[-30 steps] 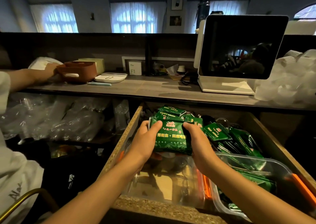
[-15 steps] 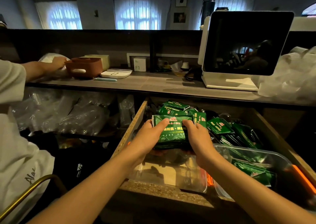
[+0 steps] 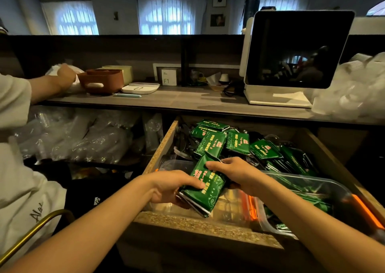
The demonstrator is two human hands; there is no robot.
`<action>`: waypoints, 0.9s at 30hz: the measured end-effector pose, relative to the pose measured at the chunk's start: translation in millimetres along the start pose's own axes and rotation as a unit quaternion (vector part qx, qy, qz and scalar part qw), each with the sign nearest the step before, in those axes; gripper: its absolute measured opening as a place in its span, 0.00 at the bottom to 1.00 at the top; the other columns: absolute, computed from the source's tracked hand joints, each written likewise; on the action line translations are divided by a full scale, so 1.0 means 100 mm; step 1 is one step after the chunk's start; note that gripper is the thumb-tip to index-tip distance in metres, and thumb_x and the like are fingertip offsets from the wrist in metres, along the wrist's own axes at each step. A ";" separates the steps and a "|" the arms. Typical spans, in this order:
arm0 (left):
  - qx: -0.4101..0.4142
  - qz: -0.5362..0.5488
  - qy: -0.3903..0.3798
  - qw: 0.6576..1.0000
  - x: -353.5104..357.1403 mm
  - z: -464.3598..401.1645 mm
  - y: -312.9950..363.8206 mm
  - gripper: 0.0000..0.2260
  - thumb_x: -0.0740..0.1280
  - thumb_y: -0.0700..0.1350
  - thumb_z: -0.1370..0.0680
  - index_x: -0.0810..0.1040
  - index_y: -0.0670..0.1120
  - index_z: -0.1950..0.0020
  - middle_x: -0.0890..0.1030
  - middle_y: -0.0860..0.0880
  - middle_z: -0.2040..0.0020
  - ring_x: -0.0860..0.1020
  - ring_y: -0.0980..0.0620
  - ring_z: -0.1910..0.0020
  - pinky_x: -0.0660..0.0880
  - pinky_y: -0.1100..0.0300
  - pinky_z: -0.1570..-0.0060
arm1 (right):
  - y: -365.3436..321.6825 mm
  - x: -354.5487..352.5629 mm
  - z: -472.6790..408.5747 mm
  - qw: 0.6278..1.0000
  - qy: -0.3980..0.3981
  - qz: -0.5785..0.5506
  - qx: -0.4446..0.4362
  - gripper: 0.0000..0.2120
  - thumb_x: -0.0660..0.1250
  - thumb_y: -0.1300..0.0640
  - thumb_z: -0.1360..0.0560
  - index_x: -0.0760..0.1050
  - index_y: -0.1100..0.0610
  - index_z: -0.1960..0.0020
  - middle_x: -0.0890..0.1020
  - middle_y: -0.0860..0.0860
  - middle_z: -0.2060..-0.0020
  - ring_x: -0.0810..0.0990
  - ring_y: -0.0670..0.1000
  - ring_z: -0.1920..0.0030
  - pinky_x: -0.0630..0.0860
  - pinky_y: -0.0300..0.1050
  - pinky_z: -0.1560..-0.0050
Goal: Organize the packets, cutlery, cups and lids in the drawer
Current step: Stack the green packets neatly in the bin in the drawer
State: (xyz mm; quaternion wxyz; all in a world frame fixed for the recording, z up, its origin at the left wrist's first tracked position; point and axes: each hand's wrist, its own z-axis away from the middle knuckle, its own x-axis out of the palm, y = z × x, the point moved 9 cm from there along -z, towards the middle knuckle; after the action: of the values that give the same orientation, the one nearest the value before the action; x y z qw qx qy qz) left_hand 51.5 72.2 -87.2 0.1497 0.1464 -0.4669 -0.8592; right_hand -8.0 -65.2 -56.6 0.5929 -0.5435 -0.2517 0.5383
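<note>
An open wooden drawer (image 3: 166, 141) holds many green packets (image 3: 237, 142), dark cutlery (image 3: 185, 141) at its left back, and clear plastic containers. My left hand (image 3: 173, 187) grips the near end of a tilted stack of green packets (image 3: 205, 187), fingers curled under it and thumb on top. My right hand (image 3: 235, 173) holds the stack's far right edge. The stack hangs over a clear container (image 3: 175, 164) at the drawer's front left. A second clear container (image 3: 325, 189) with an orange clip holds more green packets at the front right.
Another person's arm (image 3: 52, 85) reaches to a brown caddy (image 3: 102, 81) on the counter (image 3: 187, 99). A white screen unit (image 3: 295, 54) and bagged white lids (image 3: 358, 89) stand at the right. Bagged clear cups (image 3: 83, 137) fill the shelf left of the drawer. A brass rail (image 3: 31, 235) curves at lower left.
Both hands have drawn the packet stack toward me and down, and turned it slantwise over the front left container. The other person's hand stays at the caddy.
</note>
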 end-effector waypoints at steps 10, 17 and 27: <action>-0.053 0.066 0.022 0.996 0.13 -0.22 -0.09 0.16 0.70 0.55 0.23 0.81 0.45 0.43 0.86 0.43 0.47 0.83 0.45 0.46 0.76 0.48 0.36 | -0.09 -0.48 0.06 0.981 0.113 0.151 -0.035 0.23 0.65 0.41 0.24 0.80 0.61 0.51 0.84 0.58 0.57 0.84 0.54 0.61 0.83 0.53 0.52; -0.129 0.178 -0.036 0.975 0.44 -0.43 -0.25 0.15 0.70 0.43 0.23 0.80 0.36 0.40 0.83 0.36 0.43 0.81 0.38 0.41 0.75 0.45 0.36 | 0.03 -0.81 -0.07 0.991 0.127 -0.008 -0.037 0.14 0.65 0.49 0.21 0.80 0.60 0.51 0.83 0.55 0.59 0.79 0.51 0.65 0.78 0.45 0.63; -0.137 0.032 -0.028 0.990 0.47 -0.83 -0.50 0.28 0.80 0.54 0.33 0.80 0.42 0.38 0.84 0.43 0.41 0.81 0.43 0.38 0.71 0.52 0.31 | 0.33 -0.92 -0.09 0.980 0.189 -0.060 -0.029 0.18 0.58 0.50 0.18 0.78 0.61 0.55 0.84 0.60 0.55 0.83 0.57 0.52 0.80 0.52 0.46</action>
State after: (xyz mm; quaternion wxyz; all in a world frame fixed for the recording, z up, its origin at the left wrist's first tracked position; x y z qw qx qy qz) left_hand 34.9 16.6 -177.6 0.1830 0.0850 -0.3530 -0.9136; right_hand -39.1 -157.9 -63.4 0.6453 -0.6361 -0.1824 0.3816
